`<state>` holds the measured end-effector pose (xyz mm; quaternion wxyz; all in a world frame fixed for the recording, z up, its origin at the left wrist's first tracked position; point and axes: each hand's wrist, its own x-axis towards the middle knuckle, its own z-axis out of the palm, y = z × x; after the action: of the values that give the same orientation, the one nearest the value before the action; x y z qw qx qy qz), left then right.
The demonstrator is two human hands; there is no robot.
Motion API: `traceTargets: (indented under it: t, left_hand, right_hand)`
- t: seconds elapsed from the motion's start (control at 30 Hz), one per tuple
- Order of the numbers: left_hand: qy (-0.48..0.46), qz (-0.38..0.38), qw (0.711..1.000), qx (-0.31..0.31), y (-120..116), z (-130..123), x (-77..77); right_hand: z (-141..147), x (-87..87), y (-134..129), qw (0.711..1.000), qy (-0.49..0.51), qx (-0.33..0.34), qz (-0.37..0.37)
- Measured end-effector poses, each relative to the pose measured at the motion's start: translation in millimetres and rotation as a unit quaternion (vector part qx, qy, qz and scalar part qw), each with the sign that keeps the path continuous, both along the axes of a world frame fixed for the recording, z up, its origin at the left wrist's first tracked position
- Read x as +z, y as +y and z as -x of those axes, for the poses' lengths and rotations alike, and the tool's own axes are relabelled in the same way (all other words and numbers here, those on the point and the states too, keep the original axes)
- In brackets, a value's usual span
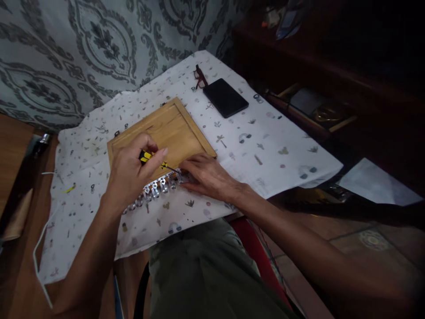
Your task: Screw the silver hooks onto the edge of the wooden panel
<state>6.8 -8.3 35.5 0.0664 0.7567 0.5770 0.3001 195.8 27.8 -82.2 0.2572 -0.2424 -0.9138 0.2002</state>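
I see the screwdriver (163, 165) in my left hand (133, 161), the fingers closed round its yellow-and-black handle and the shaft pointing toward my right hand (207, 175). Its tip meets the hooks (162, 184), a metal row along the near edge of the board (181, 128). My right hand rests at the right end of that row; I can't tell whether its fingers are pinching a hook or only touching it.

The board lies flat on the cloth-covered surface (272, 148), mostly beyond both hands. Between the hooks and the surface's near edge I have a narrow strip, with more room to the right, past the board. Farther back, the tablet (226, 98) and glasses (200, 77) sit close together, well apart from my hands.

My left hand covers part of the board and hooks. The exact contact at the tip is too small to make out, and the drawer (308, 106) at right is dim.
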Motion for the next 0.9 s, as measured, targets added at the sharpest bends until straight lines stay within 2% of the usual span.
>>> traceTargets:
  t: [0.23,0.3,0.4,0.5,0.57,0.63,0.7,0.77,0.9]
  left_hand:
    - [0.073,0.059,0.995,-0.018,1,-3,17.3]
    - [0.075,0.063,0.995,-0.018,0,-5,17.6]
    - [0.051,0.036,0.998,0.019,-3,-8,11.6]
    - [-0.045,-0.007,0.998,0.044,-5,-14,-0.6]
    - [-0.168,0.002,0.985,0.037,-5,-19,-9.6]
    - [-0.305,0.035,0.951,0.025,-4,-24,-17.1]
    - [-0.397,0.044,0.917,0.019,-2,-31,-22.3]
    - [-0.444,0.029,0.896,0.015,0,-37,-25.2]
    - [-0.489,-0.003,0.872,0.007,4,-47,-27.6]
  right_hand:
    - [2,0.2,-1,1.0,0.002,-0.009,0.012]
    - [2,0.4,-1,1.0,0.0,-0.011,0.01]
    - [2,0.3,-1,1.0,0.004,-0.012,0.009]
    - [2,0.4,-1,1.0,0.008,-0.013,0.008]
    - [2,0.8,-1,1.0,0.003,-0.013,0.007]
    - [3,1.0,-1,1.0,-0.003,-0.012,0.008]
    - [3,0.8,-1,1.0,-0.006,-0.011,0.013]
    - [4,0.3,-1,1.0,-0.001,-0.012,0.017]
    - [4,-1.0,-1,1.0,0.011,-0.014,0.022]
